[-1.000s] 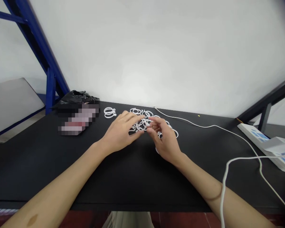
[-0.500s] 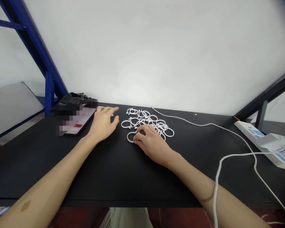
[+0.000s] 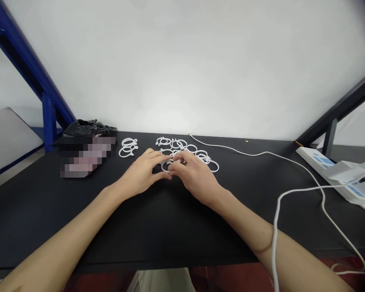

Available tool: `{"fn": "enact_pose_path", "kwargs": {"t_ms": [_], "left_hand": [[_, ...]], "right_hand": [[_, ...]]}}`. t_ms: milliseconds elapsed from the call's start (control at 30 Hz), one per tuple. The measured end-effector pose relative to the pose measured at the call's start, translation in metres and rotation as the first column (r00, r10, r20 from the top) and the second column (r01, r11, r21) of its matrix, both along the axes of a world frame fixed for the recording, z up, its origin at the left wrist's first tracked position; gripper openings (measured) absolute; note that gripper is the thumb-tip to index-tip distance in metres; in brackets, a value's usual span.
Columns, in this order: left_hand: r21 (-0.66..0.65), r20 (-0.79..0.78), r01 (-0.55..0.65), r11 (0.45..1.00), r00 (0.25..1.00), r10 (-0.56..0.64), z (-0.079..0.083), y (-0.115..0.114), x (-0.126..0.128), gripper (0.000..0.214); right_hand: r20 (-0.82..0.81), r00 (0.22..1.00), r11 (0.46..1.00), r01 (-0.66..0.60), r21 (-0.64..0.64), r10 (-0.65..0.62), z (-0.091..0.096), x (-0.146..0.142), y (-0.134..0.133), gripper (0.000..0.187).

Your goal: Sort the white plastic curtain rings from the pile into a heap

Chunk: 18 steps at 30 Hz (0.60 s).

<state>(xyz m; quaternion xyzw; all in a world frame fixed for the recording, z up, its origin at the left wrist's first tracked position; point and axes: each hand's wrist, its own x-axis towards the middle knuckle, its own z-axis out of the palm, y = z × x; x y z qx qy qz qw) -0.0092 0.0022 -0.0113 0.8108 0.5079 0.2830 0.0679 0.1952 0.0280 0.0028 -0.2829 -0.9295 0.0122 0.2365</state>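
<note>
Several white plastic rings (image 3: 197,155) lie in a loose heap on the black table (image 3: 170,219), toward its far edge. My left hand (image 3: 142,172) and my right hand (image 3: 194,174) meet at the heap's near side. Both pinch the same white ring (image 3: 167,165), fingertips curled onto it. A separate pair of white rings (image 3: 127,147) lies to the left of the heap, apart from both hands.
A black plastic bag (image 3: 86,127) and a blurred flat object (image 3: 85,156) sit at the far left. A white cable (image 3: 292,190) runs from the far edge across the right side, over my right forearm. A white and blue device (image 3: 337,170) is at the right. Blue frame bars (image 3: 45,105) stand at the left.
My left hand came back from the left side of the table to the heap. Both hands closed on one ring at the heap's near edge.
</note>
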Motion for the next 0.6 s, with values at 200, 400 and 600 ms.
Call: {"fn": "enact_pose_path", "kwargs": {"t_ms": [200, 400, 600], "left_hand": [[-0.045, 0.011, -0.022, 0.999, 1.000, 0.023, 0.0016, -0.0019, 0.0021, 0.035], [-0.054, 0.007, -0.027, 0.998, 1.000, 0.027, 0.0029, -0.0033, 0.0031, 0.038], [-0.100, 0.022, 0.032, 0.994, 0.999, -0.030, 0.0065, -0.0062, 0.0057, 0.041]], "right_hand": [[-0.098, 0.994, 0.999, -0.043, 0.022, 0.045, -0.0018, -0.0024, -0.0022, 0.022], [-0.207, 0.976, 0.985, 0.036, -0.168, -0.071, -0.0036, -0.0025, -0.0027, 0.024], [-0.242, 0.962, 0.949, 0.047, -0.313, -0.127, -0.0072, -0.0031, 0.0015, 0.011]]}}
